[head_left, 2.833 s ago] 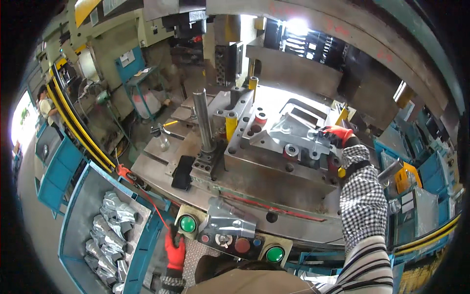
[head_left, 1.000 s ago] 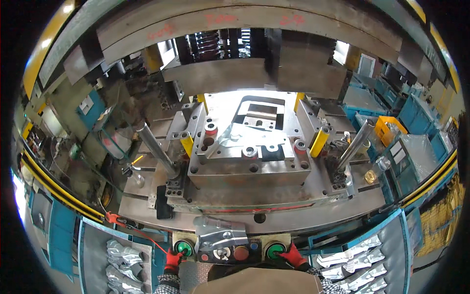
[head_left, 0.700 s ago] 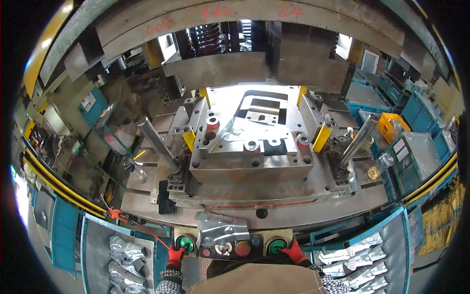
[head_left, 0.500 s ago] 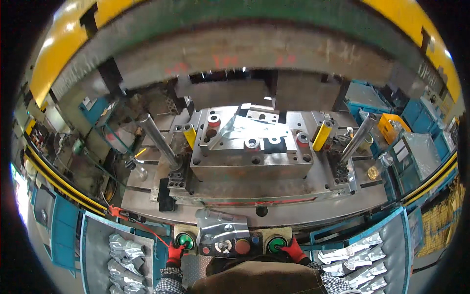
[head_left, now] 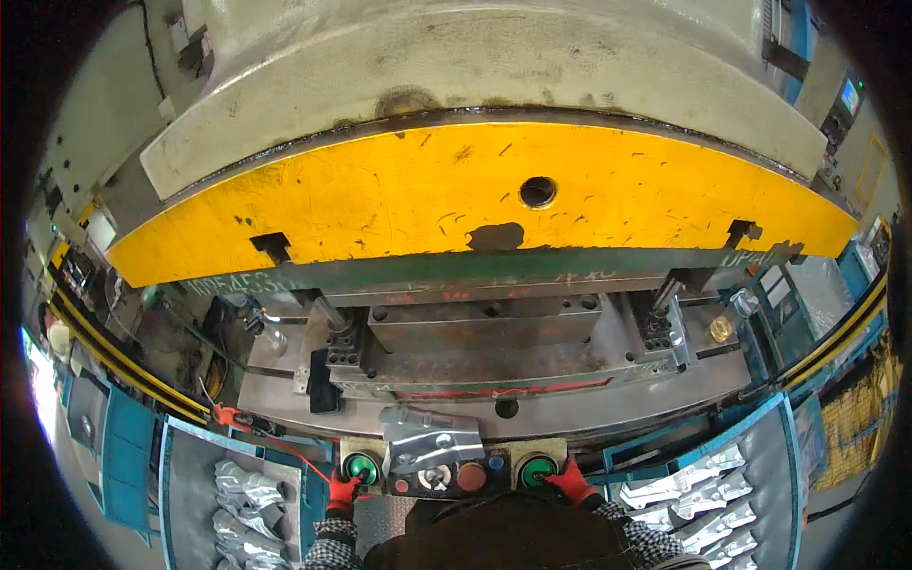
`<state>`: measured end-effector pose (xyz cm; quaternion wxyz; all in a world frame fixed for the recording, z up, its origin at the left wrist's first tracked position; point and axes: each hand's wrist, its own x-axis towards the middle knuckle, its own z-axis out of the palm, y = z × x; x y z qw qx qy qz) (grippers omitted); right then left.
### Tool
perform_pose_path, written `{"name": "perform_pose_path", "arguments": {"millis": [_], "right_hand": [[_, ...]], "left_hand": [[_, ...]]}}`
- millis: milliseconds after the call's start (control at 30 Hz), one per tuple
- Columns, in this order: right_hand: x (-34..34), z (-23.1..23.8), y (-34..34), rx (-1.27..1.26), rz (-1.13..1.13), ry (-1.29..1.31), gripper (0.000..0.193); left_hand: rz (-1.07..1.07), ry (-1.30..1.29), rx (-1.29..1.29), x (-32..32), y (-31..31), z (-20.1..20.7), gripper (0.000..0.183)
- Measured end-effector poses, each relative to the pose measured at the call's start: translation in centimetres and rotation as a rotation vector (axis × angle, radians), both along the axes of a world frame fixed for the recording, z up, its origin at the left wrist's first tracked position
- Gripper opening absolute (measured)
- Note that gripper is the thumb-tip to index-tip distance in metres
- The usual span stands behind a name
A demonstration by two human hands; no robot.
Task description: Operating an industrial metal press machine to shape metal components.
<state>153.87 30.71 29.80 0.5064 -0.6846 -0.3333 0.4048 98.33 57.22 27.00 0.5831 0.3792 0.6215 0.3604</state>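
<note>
My left hand (head_left: 343, 490), in a red glove, reaches onto a round green push button (head_left: 360, 466) at the left end of a control box. My right hand (head_left: 572, 483), gloved the same way, is on a matching green button (head_left: 537, 469) at the right end. Both hands have fingers stretched to the buttons and hold nothing. Between them a bent silver metal part (head_left: 434, 441) lies on the box, beside a red button (head_left: 471, 477). Ahead, the yellow press ram (head_left: 399, 204) is down over the lower die (head_left: 484, 331), hiding the die's top.
Blue-framed bins flank me: the left bin holds several stamped metal parts (head_left: 249, 513), the right bin several more parts (head_left: 689, 484). A dark flat object (head_left: 325, 383) lies on the press bed (head_left: 446, 413). A clear bottle (head_left: 273, 339) stands at its left, and a red-handled tool (head_left: 228, 415) hangs near the left bin.
The press ram has come down, covering the lower die, the sheet-metal piece on it and most of the guide posts. Both my hands have stayed on the green buttons.
</note>
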Motion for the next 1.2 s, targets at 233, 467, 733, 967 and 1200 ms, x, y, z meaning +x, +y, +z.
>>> {"name": "perform_pose_path", "arguments": {"millis": [233, 467, 733, 967, 1200], "right_hand": [[0.7, -2.7, 0.1, 0.106, 0.046, 0.023, 0.086], [1.3, -2.2, -0.1, 0.052, 0.082, -0.028, 0.081], [5.0, -10.2, -4.2, 0.044, -0.149, 0.118, 0.065], [13.0, -8.3, -13.0, 0.089, -0.552, -0.111, 0.060], [23.6, 5.3, -7.7, 0.177, -0.650, -0.250, 0.057]], "left_hand": [[-0.508, 0.313, -0.011, -2.5, 4.1, 2.3, 0.038], [-0.472, 0.300, 0.534, 10.5, 13.8, 23.8, 0.033], [-0.390, 0.923, 1.550, 36.5, 17.9, 42.8, 0.044], [-0.359, 1.373, 1.456, 47.4, 23.4, 40.9, 0.054], [-0.117, 0.802, 1.802, 41.5, 22.4, 43.5, 0.046]]}}
